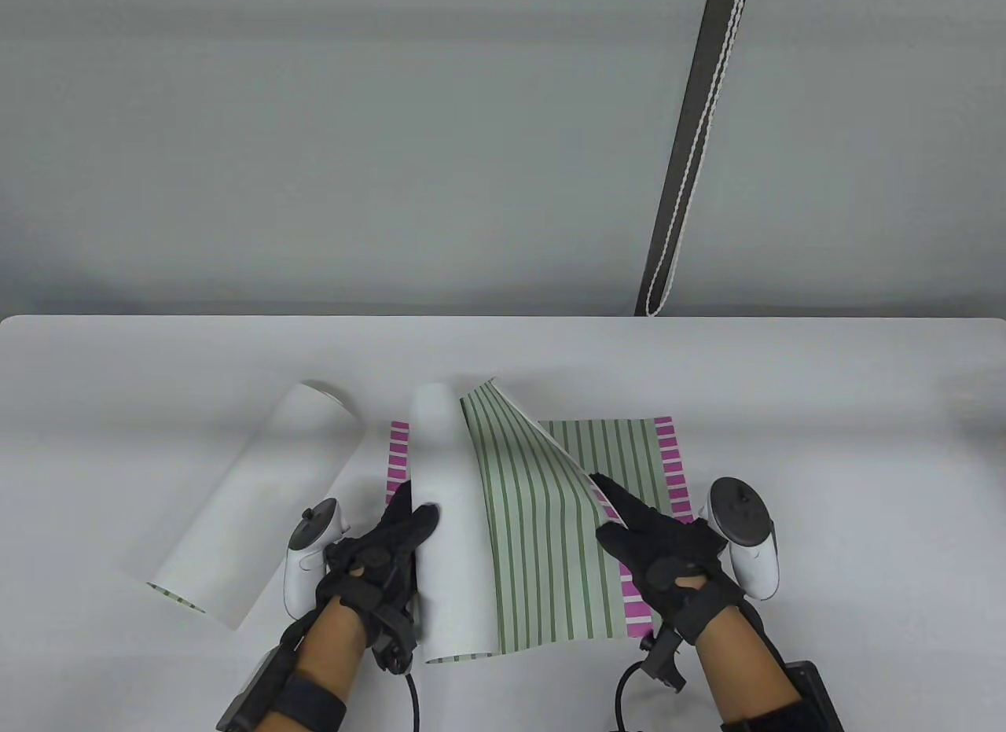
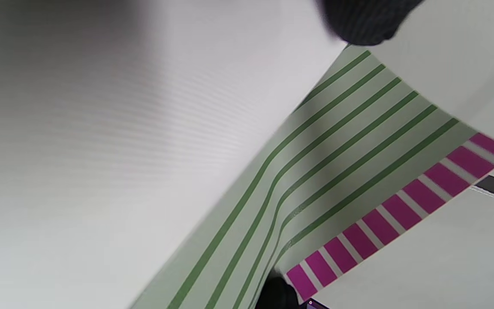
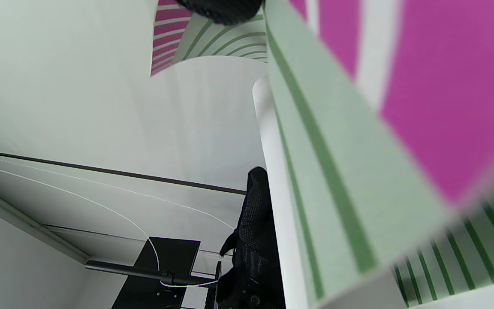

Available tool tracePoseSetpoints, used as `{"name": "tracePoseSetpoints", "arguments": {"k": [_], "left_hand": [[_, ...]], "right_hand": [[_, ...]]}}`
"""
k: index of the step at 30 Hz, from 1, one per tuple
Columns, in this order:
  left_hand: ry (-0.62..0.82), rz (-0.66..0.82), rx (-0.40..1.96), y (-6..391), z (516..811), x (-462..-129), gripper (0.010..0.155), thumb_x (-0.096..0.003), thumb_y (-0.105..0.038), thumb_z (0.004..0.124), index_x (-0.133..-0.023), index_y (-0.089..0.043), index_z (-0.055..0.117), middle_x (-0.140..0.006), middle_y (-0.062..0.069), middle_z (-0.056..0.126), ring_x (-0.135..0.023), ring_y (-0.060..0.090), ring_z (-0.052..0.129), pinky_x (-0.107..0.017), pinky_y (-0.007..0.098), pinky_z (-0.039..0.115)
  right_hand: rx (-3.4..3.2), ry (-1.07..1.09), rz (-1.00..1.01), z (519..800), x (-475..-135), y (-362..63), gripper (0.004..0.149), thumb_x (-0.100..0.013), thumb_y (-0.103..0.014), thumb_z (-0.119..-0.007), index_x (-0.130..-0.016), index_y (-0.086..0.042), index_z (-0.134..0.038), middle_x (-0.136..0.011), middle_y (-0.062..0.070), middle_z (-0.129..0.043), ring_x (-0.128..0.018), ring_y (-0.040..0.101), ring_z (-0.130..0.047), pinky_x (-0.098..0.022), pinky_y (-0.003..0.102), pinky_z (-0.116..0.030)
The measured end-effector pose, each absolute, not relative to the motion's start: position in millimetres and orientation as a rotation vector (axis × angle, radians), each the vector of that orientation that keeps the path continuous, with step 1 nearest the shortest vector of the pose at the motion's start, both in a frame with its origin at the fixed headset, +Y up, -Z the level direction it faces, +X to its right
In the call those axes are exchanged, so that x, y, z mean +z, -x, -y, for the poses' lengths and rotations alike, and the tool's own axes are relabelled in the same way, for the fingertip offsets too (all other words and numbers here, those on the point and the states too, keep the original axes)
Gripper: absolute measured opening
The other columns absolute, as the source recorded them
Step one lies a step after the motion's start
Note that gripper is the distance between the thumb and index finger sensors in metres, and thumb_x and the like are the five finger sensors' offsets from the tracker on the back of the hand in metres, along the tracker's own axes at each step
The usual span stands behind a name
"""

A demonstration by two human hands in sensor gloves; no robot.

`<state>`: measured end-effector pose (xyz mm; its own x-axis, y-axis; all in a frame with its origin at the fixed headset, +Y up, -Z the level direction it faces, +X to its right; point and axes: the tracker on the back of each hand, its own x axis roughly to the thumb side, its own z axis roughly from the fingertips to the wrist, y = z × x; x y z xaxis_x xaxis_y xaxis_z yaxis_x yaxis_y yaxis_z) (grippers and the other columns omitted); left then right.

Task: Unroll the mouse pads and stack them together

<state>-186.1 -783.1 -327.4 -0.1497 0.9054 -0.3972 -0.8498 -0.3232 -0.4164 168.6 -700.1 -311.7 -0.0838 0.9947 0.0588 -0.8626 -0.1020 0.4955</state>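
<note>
A half-unrolled mouse pad lies in the middle of the table, its green-striped face point(image 1: 542, 559) up and its white-backed roll point(image 1: 444, 527) still curled at the left. My left hand point(image 1: 415, 508) grips that roll. My right hand point(image 1: 607, 512) pinches the pad's lifted free edge by its magenta band. Under it lies a flat pad point(image 1: 637, 449) with green stripes and magenta ends. A third pad point(image 1: 251, 512) lies rolled at the left, apart from both hands. The left wrist view shows the roll's white back point(image 2: 122, 150) and the stripes point(image 2: 337, 163). The right wrist view shows the raised edge point(image 3: 337, 150).
The white table point(image 1: 825, 449) stretches well to the right and behind the pads; its far edge runs across the middle of the table view. A dark strap with a white cord point(image 1: 692, 150) hangs behind the table at the back right.
</note>
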Motion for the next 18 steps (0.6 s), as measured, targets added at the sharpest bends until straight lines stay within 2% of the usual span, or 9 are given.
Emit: {"name": "tracePoseSetpoints", "arguments": {"k": [3,7,9,13,15,18], "left_hand": [[0.748,0.121,1.736,181.3,784.5,-325.8,0.109,-0.0446,-0.073,0.069,-0.1,-0.021,-0.009,-0.111,0.018,0.03,-0.095,0.038,0.068,-0.066,0.052,0.07],[0.735,0.105,1.704,179.9,785.6,-325.7,0.112,-0.0442,-0.071,0.073,-0.1,-0.019,-0.009,-0.11,0.016,0.033,-0.093,0.035,0.071,-0.066,0.049,0.072],[0.716,0.096,1.701,182.0,784.4,-326.0,0.109,-0.0454,-0.068,0.074,-0.1,-0.019,-0.008,-0.109,0.015,0.035,-0.092,0.034,0.073,-0.065,0.048,0.073],[0.609,0.017,1.643,194.2,780.3,-328.1,0.094,-0.0488,-0.053,0.074,-0.104,-0.024,0.003,-0.108,0.015,0.047,-0.089,0.035,0.08,-0.063,0.048,0.076],[0.578,0.021,1.627,197.9,778.9,-329.5,0.088,-0.049,-0.05,0.072,-0.105,-0.025,0.008,-0.107,0.016,0.051,-0.087,0.035,0.082,-0.062,0.048,0.078],[0.661,0.109,1.668,198.0,780.6,-330.9,0.089,-0.0505,-0.053,0.069,-0.104,-0.026,0.003,-0.11,0.017,0.044,-0.092,0.038,0.076,-0.064,0.05,0.074]], "right_hand": [[1.628,-0.457,-0.39,697.7,-310.2,-164.8,0.061,-0.054,-0.013,-0.067,-0.107,-0.001,-0.04,-0.091,0.033,-0.072,-0.058,0.037,-0.101,-0.039,0.043,-0.09],[1.641,-0.471,-0.384,693.0,-309.6,-165.6,0.061,-0.055,-0.014,-0.067,-0.107,-0.001,-0.04,-0.091,0.034,-0.072,-0.058,0.038,-0.101,-0.039,0.043,-0.09],[1.645,-0.461,-0.384,691.9,-309.9,-169.2,0.061,-0.055,-0.014,-0.067,-0.108,-0.001,-0.04,-0.091,0.033,-0.072,-0.058,0.038,-0.101,-0.04,0.043,-0.089],[1.628,-0.438,-0.36,689.8,-311.9,-181.0,0.06,-0.055,-0.013,-0.067,-0.107,-0.001,-0.041,-0.09,0.032,-0.074,-0.057,0.037,-0.101,-0.039,0.043,-0.089],[1.618,-0.437,-0.352,688.8,-312.2,-183.8,0.06,-0.055,-0.013,-0.067,-0.107,-0.001,-0.041,-0.089,0.032,-0.074,-0.057,0.036,-0.102,-0.039,0.043,-0.09],[1.611,-0.449,-0.348,687.1,-311.8,-182.3,0.06,-0.055,-0.013,-0.067,-0.107,-0.001,-0.041,-0.089,0.032,-0.074,-0.057,0.037,-0.102,-0.039,0.043,-0.09]]}}
